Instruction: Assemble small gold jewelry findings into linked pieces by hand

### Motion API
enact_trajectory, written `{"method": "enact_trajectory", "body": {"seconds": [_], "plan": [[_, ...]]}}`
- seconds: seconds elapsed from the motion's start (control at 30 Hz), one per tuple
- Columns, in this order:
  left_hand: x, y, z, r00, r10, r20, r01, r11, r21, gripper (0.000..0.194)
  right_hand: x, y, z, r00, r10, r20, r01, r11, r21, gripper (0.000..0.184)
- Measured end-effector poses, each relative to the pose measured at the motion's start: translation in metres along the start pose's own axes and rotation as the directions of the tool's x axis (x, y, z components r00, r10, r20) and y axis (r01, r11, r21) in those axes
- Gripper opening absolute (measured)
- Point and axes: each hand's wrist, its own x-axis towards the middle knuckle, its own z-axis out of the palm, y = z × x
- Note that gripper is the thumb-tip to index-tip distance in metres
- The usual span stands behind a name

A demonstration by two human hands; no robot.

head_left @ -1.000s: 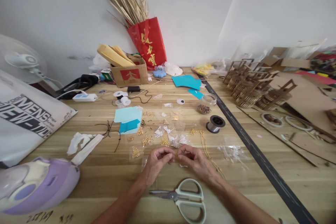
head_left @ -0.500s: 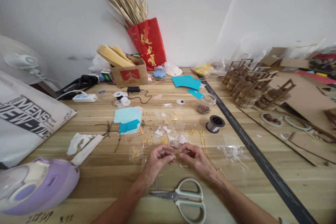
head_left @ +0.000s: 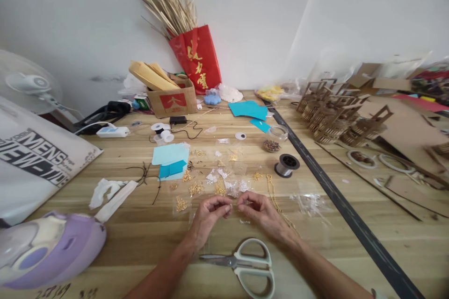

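My left hand (head_left: pixel 209 215) and my right hand (head_left: pixel 260 212) meet over the wooden table (head_left: pixel 150 233), fingertips pinched together around something tiny that I cannot make out. Small clear bags of gold and silver beads (head_left: pixel 224 186) lie just beyond my fingers. A thin gold chain (head_left: pixel 277 198) runs along the table past my right hand. White-handled scissors (head_left: pixel 245 264) lie shut between my forearms, close to me. A spool of silver wire (head_left: pixel 286 165) stands further back on the right.
A purple and white appliance (head_left: pixel 49 250) sits at the near left beside a white printed bag (head_left: pixel 31 163). Blue paper pieces (head_left: pixel 170 160), a cardboard box (head_left: pixel 171 98), a red bag of dried stalks (head_left: pixel 196 58) and laser-cut wooden baskets (head_left: pixel 336 119) fill the back.
My fingertips have shifted slightly against each other while both hands stay in the same spot. Nothing else on the table has moved.
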Motion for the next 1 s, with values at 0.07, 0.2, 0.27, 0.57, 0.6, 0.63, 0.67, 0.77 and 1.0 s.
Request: {"method": "enact_trajectory", "body": {"seconds": [0.07, 0.2, 0.27, 0.57, 0.6, 0.63, 0.67, 0.77, 1.0], "plan": [[-0.0002, -0.0004, -0.0003, 1.000, 0.002, -0.003, -0.002, 1.000, 0.007, 0.012, 0.0001, -0.0005, 0.0003, 1.000, -0.004, -0.002, 0.004, 1.000, -0.004, 0.036], [-0.0012, 0.0012, -0.0001, 1.000, -0.001, -0.007, 0.001, 1.000, 0.020, 0.015, 0.0001, 0.0019, -0.0004, 1.000, -0.014, 0.002, 0.014, 1.000, -0.021, 0.036], [-0.0014, 0.0015, -0.0003, 1.000, 0.008, -0.004, -0.008, 1.000, 0.029, 0.015, -0.0001, 0.0032, -0.0010, 1.000, -0.020, 0.004, 0.020, 1.000, -0.023, 0.035], [-0.0004, -0.0046, -0.0044, 0.999, 0.045, 0.010, -0.046, 0.998, 0.044, 0.016, -0.0001, 0.0017, -0.0008, 0.999, -0.025, 0.023, 0.026, 0.999, -0.047, 0.037], [-0.0003, -0.0046, -0.0045, 0.999, 0.047, 0.009, -0.048, 0.998, 0.044, 0.016, -0.0002, 0.0020, -0.0008, 0.999, -0.025, 0.025, 0.026, 0.998, -0.053, 0.037], [-0.0002, -0.0045, -0.0045, 0.999, 0.048, 0.007, -0.048, 0.998, 0.042, 0.016, -0.0004, 0.0027, -0.0009, 0.999, -0.024, 0.027, 0.025, 0.998, -0.056, 0.036], [-0.0001, -0.0043, -0.0044, 0.999, 0.049, 0.007, -0.049, 0.998, 0.040, 0.015, -0.0005, 0.0035, -0.0011, 0.999, -0.024, 0.030, 0.026, 0.998, -0.055, 0.036], [-0.0002, -0.0032, -0.0042, 0.999, 0.045, 0.009, -0.045, 0.998, 0.049, 0.016, -0.0010, 0.0062, -0.0020, 0.999, -0.033, 0.035, 0.035, 0.998, -0.054, 0.034], [-0.0002, -0.0035, -0.0044, 1.000, 0.028, 0.005, -0.028, 0.997, 0.068, 0.018, -0.0002, 0.0048, -0.0020, 1.000, -0.020, 0.021, 0.021, 0.997, -0.074, 0.034]]}}
